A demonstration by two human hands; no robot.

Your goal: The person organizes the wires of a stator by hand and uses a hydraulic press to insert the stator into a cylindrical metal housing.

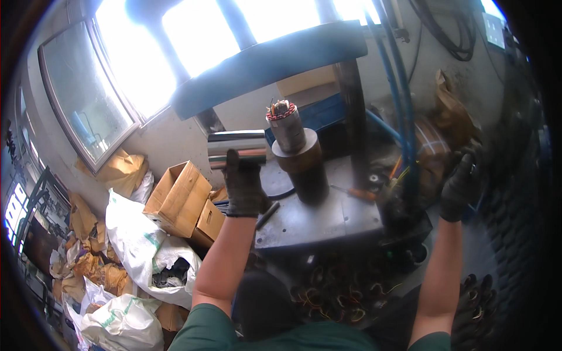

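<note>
My left hand (243,184), in a dark glove, grips a shiny metal cylinder (237,147) held sideways just left of the press. On the grey press table (328,219) stands a dark round support tube (304,169), and a motor stator (287,126) with copper windings and coloured wires sits upright in its top. My right hand (462,184), also gloved, is raised at the right side of the press, closed around something dark that I cannot make out.
The blue press frame (269,61) spans overhead, with blue hoses (404,117) down its right side. A screwdriver (354,193) lies on the table. Cardboard boxes (178,196) and white sacks (137,240) crowd the floor at left. Wound coils (333,292) lie below the table.
</note>
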